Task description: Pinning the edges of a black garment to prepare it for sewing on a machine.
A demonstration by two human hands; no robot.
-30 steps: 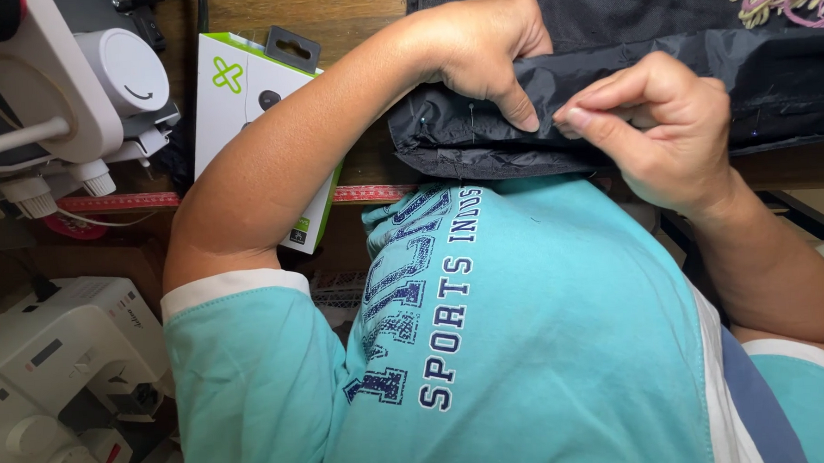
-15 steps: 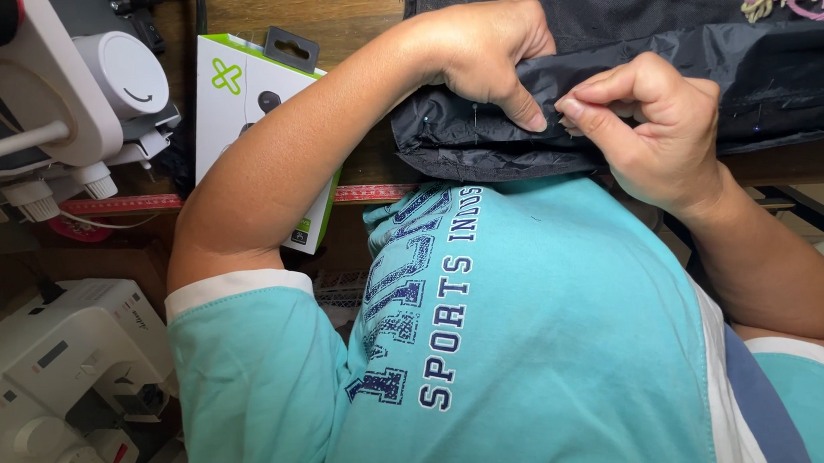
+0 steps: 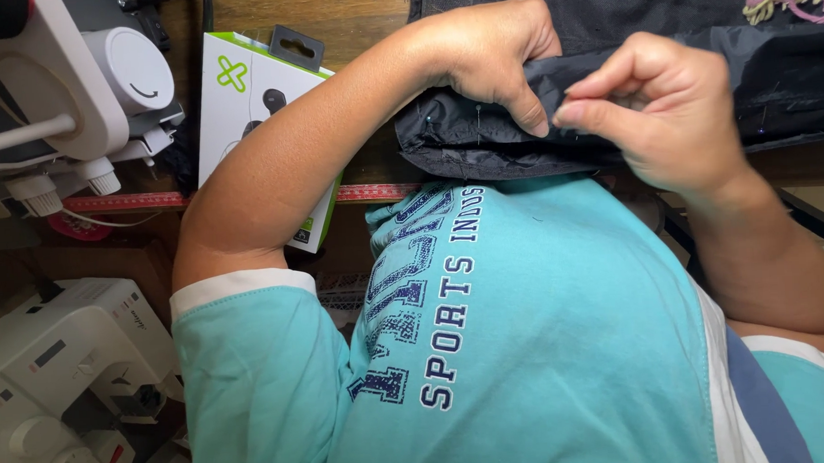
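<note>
We hold the folded edge of the dark blue-black cloth (image 3: 482, 136). Our left hand (image 3: 492, 57) grips it shut, our right hand (image 3: 666, 109) pinches it. Some pins (image 3: 478, 119) are already in; more edge waits.

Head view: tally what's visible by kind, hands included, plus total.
Hands: 2, left hand and right hand, both pinching the dark fabric
Dark fabric: 1
Sewing machines: 2, white machine lower left, white machine upper left
Boxes: 1, white-and-green box
Measuring tapes: 1, red tape
Total: 7

box (image 3: 259, 127) crowds left of fabric (image 3: 482, 136)
</note>
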